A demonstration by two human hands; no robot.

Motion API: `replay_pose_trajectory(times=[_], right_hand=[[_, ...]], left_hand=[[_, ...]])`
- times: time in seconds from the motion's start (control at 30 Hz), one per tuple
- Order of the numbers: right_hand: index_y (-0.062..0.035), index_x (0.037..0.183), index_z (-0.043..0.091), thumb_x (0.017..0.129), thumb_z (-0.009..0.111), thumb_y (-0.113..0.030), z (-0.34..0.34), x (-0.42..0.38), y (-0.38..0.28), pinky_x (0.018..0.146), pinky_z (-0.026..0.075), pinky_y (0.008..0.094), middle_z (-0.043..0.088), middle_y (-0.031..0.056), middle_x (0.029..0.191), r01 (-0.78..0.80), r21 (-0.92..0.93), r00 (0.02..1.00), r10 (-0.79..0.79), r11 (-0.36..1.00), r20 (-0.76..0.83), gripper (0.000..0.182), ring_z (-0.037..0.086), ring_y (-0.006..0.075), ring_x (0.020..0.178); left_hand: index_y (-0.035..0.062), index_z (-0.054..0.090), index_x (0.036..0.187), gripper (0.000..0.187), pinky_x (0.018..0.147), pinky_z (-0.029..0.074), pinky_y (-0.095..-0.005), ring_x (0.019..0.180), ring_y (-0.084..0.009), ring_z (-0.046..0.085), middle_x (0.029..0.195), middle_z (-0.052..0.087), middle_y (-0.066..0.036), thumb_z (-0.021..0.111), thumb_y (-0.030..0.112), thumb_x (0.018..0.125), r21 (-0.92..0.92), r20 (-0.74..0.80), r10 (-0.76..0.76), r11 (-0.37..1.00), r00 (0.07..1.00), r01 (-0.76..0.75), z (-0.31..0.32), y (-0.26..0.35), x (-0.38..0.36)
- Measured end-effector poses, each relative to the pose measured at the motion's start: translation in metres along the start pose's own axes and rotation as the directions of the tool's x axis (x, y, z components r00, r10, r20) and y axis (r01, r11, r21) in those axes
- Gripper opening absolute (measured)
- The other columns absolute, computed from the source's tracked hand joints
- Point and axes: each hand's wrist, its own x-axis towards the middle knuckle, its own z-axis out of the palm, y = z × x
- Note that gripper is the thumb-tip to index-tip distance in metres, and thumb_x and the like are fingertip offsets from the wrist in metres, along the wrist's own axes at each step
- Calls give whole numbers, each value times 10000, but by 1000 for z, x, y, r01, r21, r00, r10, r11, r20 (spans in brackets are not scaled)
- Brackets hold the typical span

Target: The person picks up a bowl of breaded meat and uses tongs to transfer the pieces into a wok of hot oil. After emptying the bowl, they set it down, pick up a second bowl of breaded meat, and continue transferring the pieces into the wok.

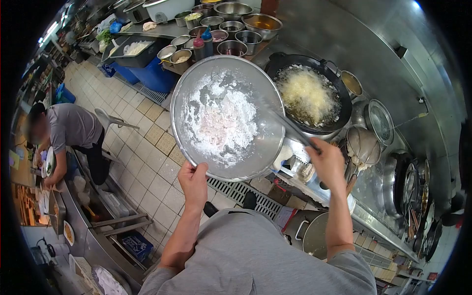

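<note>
A wide steel mixing bowl (268,152) holds white flour (248,123) with pale, coated pieces (219,125) in the middle. My left hand (193,183) grips its near rim, thumb on top. My right hand (326,161) is closed around the dark handle of a long utensil (295,129). That utensil slants across the bowl's right rim, and its far end is too blurred for me to tell its kind. Just beyond the bowl, a black wok (345,101) holds bubbling oil with pale yellow food (309,91) frying in it.
Steel bowls of ingredients (231,47) and squeeze bottles (198,48) crowd the counter at the back. A wire strainer (363,144) lies right of the wok. A large pot (314,238) stands low at right. At far left, a person (73,128) bends over another counter.
</note>
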Motion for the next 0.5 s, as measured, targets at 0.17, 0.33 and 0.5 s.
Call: replay_pose_trajectory(times=[0.17,0.33,0.5], right_hand=[[-84,1121,717,853,692,-251,41,10,-38,709,522,464,691,209,778,98,-23,995,-98,995,26,317,673,395,753],[-86,1108,725,848,698,-240,27,9,-44,700,520,462,685,205,742,103,-21,993,-102,994,52,304,670,400,735],[-67,1097,732,832,723,-240,-6,3,-17,657,511,417,678,202,728,31,84,996,-24,996,-84,317,670,349,669]], left_hand=[[27,639,899,63,546,407,-209,620,-38,516,775,618,2,586,22,865,81,41,57,995,998,-61,-7,-1,-9],[25,639,908,73,530,411,-204,610,-44,529,783,629,-2,583,22,861,-23,30,15,1000,999,-14,-11,-2,-3],[-3,630,906,76,588,456,-215,678,-60,562,838,641,-30,564,-11,870,-81,-19,-21,997,1000,19,6,3,-1]])
